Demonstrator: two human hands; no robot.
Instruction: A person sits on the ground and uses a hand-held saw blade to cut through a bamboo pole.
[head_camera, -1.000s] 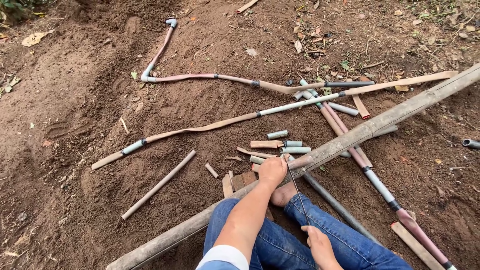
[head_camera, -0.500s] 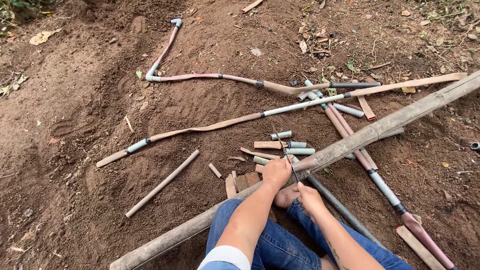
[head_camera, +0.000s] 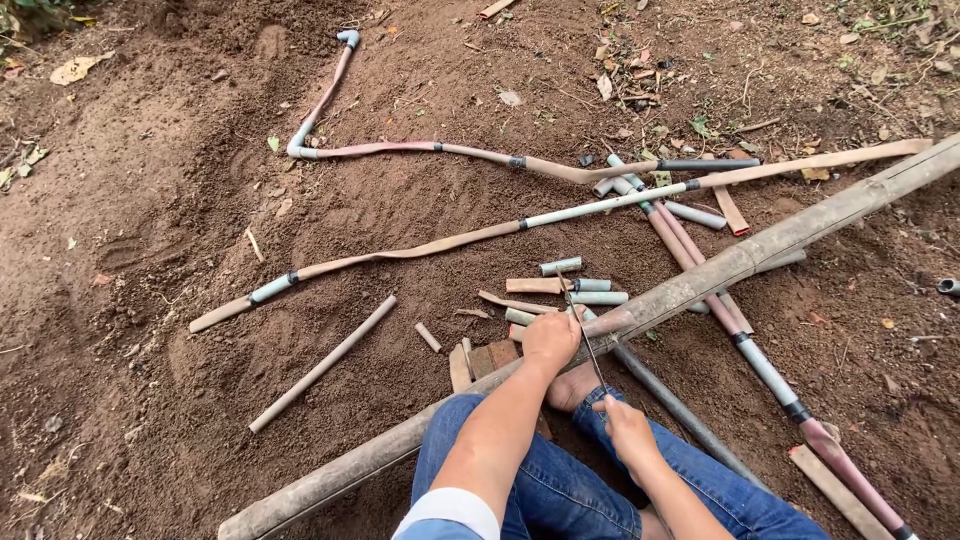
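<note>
Pressing down, the left hand (head_camera: 549, 340) clamps the long bamboo pole (head_camera: 800, 232). The right hand (head_camera: 627, 428) grips a thin saw blade (head_camera: 583, 335). The pole looks stiff and heavy, best steadied near the cut.

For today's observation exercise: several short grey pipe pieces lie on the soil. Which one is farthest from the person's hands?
The short grey pipe piece alone at the right edge, beyond the long bamboo pole; the others cluster near the left hand.
</note>
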